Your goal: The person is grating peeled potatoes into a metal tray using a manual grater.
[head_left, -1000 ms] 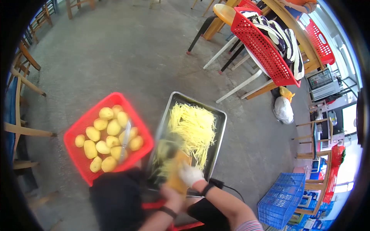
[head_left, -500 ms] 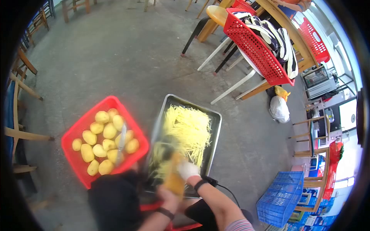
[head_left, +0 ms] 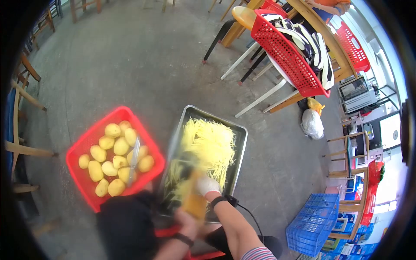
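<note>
My left hand (head_left: 186, 222) is wrapped around the lower end of a yellow-brown wooden board, apparently a grater (head_left: 195, 203), which slants over a metal tray (head_left: 241, 167). On the board's upper right side rests my right hand (head_left: 209, 186) in a white glove, its fingers curled; anything under them is hidden. Motion blurs the board and the fingers. A heap of pale yellow potato shreds (head_left: 212, 145) fills much of the tray, with looser shreds left of the board. Beside the tray, a red basket (head_left: 82, 182) contains several peeled potatoes (head_left: 108, 168) and a knife (head_left: 134, 160) lying across them.
A red basket of striped, part-peeled eggplants (head_left: 284, 56) stands on a stool at upper right, near a wooden table (head_left: 323, 24) and another person's arm (head_left: 333, 8). A blue crate (head_left: 313, 223), a white bag (head_left: 312, 123) and wooden chairs (head_left: 30, 149) stand around.
The view has shifted slightly. My right hand has slid a little down along the board, while the left keeps its grip on it. The basket, tray and shreds look the same.
</note>
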Demonstrator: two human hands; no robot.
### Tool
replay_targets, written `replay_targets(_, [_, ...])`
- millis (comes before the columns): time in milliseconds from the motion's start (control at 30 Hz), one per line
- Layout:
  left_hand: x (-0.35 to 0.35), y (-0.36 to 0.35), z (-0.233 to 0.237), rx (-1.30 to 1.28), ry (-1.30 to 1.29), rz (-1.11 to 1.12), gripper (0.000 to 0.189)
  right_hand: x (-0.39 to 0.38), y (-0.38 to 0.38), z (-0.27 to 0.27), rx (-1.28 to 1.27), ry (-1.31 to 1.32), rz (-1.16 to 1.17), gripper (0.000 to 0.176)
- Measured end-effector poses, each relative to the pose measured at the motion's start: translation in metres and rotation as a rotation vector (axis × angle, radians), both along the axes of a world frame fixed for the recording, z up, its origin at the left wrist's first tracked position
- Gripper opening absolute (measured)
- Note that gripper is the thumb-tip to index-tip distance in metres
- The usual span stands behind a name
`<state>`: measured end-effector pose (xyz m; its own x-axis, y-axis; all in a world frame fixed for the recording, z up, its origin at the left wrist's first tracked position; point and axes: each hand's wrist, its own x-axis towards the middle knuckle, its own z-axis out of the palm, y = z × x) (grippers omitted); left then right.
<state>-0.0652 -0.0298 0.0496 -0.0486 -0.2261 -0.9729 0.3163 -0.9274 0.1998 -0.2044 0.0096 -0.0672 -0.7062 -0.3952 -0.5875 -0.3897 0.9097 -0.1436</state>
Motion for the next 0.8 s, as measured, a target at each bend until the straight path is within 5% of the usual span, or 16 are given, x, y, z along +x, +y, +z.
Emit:
replay_targets(133, [0.008,0.007,-0.022,-0.034,-0.167,-0.069,0.033,0.054,0.017,0.085,-0.196,-0.066,0.226,0.050])
replay_targets(267, [0.010,0.009,-0.017,-0.085,-0.125,-0.123,0.032,0.101,0.045,0.106,-0.088,-0.206,0.235,0.050])
replay_targets(333, [0.019,0.022,-0.053,-0.093,-0.080,-0.065,0.032,0.082,0.026,0.083,-0.121,-0.084,0.172,0.044])
replay_targets(400, [0.014,0.010,-0.032,-0.053,0.004,-0.033,0.033,0.048,0.011,0.040,-0.126,0.018,0.140,0.038])
replay_targets(533, [0.013,0.017,-0.045,-0.050,0.029,-0.057,0.034,-0.001,-0.013,0.035,0.102,-0.067,-0.034,0.044])
replay_targets(667, [0.008,0.006,-0.025,-0.080,-0.113,-0.092,0.035,0.004,0.000,0.039,-0.079,-0.081,-0.121,0.046])
replay_targets(733, [0.014,0.011,-0.024,-0.117,0.028,-0.110,0.033,0.019,0.016,0.059,-0.461,-0.582,-0.656,0.045])
replay_targets(800, [0.013,0.010,-0.015,-0.099,-0.032,-0.132,0.032,0.031,0.018,0.080,-0.422,-0.569,-0.761,0.039])
